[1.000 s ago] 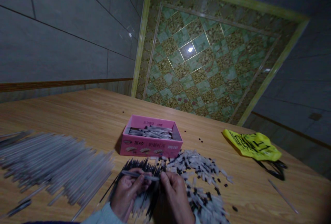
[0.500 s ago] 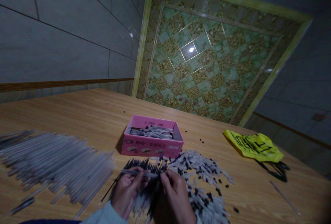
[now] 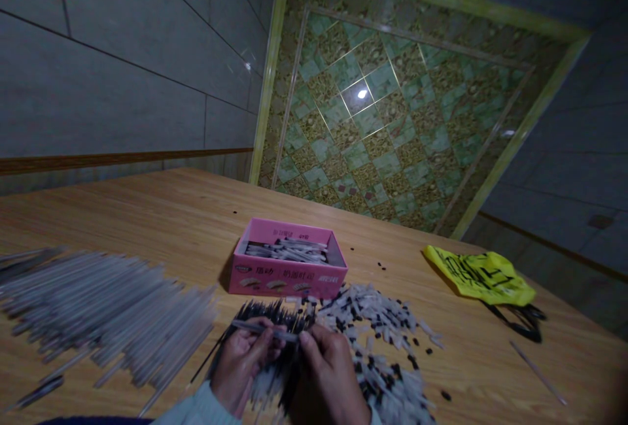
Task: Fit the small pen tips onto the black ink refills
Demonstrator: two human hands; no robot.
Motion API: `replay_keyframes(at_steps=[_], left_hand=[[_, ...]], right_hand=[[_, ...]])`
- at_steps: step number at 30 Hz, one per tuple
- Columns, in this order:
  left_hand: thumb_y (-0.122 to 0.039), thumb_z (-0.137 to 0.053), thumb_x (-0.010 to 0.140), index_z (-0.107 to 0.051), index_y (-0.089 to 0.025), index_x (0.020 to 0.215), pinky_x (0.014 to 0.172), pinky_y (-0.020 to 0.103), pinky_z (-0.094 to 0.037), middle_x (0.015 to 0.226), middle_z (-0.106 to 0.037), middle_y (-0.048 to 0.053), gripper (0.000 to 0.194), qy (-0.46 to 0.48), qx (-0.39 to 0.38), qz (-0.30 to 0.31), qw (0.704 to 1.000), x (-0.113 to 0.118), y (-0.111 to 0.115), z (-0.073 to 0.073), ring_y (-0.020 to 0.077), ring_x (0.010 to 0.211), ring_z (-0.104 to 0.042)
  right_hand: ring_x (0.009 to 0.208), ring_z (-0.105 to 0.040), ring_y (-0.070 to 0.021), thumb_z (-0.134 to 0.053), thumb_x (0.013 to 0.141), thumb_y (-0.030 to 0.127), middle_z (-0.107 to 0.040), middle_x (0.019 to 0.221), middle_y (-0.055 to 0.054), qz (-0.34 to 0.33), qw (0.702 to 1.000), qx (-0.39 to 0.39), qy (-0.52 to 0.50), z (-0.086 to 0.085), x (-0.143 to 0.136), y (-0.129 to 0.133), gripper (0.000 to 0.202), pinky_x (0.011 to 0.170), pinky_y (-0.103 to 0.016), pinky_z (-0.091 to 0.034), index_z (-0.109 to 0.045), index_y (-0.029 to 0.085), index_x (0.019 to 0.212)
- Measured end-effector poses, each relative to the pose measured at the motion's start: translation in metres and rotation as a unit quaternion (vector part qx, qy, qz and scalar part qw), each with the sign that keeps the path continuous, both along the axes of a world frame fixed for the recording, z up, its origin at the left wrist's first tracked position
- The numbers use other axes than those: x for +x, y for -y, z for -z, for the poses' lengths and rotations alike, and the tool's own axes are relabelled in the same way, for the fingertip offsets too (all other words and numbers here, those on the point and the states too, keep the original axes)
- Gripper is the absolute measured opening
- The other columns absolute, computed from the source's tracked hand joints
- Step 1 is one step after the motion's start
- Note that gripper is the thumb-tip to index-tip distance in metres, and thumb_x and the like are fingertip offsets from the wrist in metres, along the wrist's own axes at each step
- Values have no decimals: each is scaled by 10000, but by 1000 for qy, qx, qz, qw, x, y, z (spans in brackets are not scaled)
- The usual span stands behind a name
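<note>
Held level in front of me is a slim translucent pen [image 3: 252,327]. Near its left part, my left hand [image 3: 239,361] closes thumb and fingers around it. At the pen's right end my right hand [image 3: 333,366] pinches; its fingertips hide that end. Under and behind both hands lies a heap of thin black pen refills [image 3: 275,312], partly covered by them. Short whitish pen caps [image 3: 373,310] and small black plugs are scattered beside my right hand. Long clear pen barrels [image 3: 108,307] lie in a broad pile to the left.
Beyond the hands stands an open pink box [image 3: 284,280] with many pens [image 3: 289,250] inside. A yellow bag [image 3: 485,274] with black print and a black strap lies at the right. One thin stick [image 3: 537,371] rests on the wooden table [image 3: 171,209] near it.
My right hand has shifted slightly left along the pen, and the pen's right end tilts a little lower. The left hand keeps its hold.
</note>
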State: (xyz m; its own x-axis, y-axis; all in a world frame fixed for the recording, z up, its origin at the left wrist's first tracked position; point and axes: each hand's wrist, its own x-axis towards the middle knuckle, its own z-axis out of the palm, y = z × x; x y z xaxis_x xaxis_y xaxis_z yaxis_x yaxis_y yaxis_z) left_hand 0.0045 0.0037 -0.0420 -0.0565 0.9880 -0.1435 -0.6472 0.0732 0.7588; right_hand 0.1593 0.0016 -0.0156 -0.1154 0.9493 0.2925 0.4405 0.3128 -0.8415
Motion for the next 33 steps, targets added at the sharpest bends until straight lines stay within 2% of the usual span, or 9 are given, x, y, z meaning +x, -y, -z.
replay_keyframes(at_steps=[3, 5, 9, 12, 17, 20, 25, 29, 33], left_hand=[[-210, -761, 573, -554, -143, 764, 546, 234, -516, 705, -721, 56, 290, -7, -3, 1, 1000, 1, 1, -2, 138, 577, -647], [-213, -763, 571, -550, -147, 779, 547, 233, -515, 704, -719, 49, 305, -4, -3, -8, 1000, 1, 1, -2, 136, 580, -646], [-218, -762, 572, -543, -150, 801, 553, 232, -515, 701, -713, 39, 324, -6, -2, -5, 1000, 1, -2, 1, 134, 591, -645], [-243, -764, 570, -543, -150, 794, 544, 230, -508, 691, -707, 36, 328, -11, -2, -1, 1000, 1, -3, 2, 131, 578, -639], [-281, -756, 578, -533, -161, 818, 534, 245, -494, 668, -684, 22, 349, -35, -3, 11, 999, 1, -1, -2, 144, 588, -630], [-319, -678, 672, -534, -167, 914, 527, 230, -468, 652, -647, 2, 319, -19, 17, 11, 1000, -1, 1, -6, 131, 611, -605], [-335, -595, 740, -541, -168, 960, 400, 185, -337, 550, -524, -49, 282, 3, 30, 24, 999, -3, 3, -8, 73, 455, -476], [-346, -582, 748, -536, -166, 990, 346, 165, -236, 533, -481, -59, 305, 7, 22, 49, 999, -3, 1, -3, 44, 388, -385], [-369, -568, 756, -559, -152, 966, 327, 154, -152, 511, -457, -64, 302, 1, 37, 76, 996, -4, -2, 4, 18, 343, -310]], right_hand=[[471, -342, -93, -408, 827, 520, -374, 474, 42, -13, 996, -56, -65, 5, 3, -4, 489, 437, -195, -256, -480, 157, 508], [471, -338, -93, -387, 836, 522, -368, 478, 43, -9, 995, -62, -81, 3, 6, -6, 489, 433, -196, -251, -471, 159, 518], [586, -440, -119, -581, 755, 406, -488, 603, 25, -16, 999, 10, -32, -8, 8, -4, 269, 530, -197, -333, -538, 155, 667], [647, -475, -133, -581, 765, 325, -534, 660, 15, -31, 999, 36, 11, -12, 4, 0, 167, 572, -199, -348, -563, 164, 722], [555, -437, -119, -475, 830, 334, -459, 539, 35, 27, 998, 11, 52, -7, 10, -5, 294, 500, -194, -310, -488, 175, 582], [581, -494, -134, -440, 848, 316, -538, 589, 14, 72, 995, 29, 63, -9, 27, -12, 263, 531, -204, -336, -527, 178, 642], [709, -567, -182, -508, 767, 177, -634, 745, -36, 135, 974, 41, 175, -4, 51, -19, 102, 623, -234, -365, -608, 186, 750], [750, -555, -187, -484, 761, 139, -608, 775, -48, 133, 947, 53, 286, 12, 50, -19, 153, 644, -241, -357, -621, 200, 726], [867, -518, -200, -461, 753, 98, -588, 862, -49, 124, 926, 85, 347, 19, 42, -19, 224, 704, -251, -345, -634, 234, 794]])
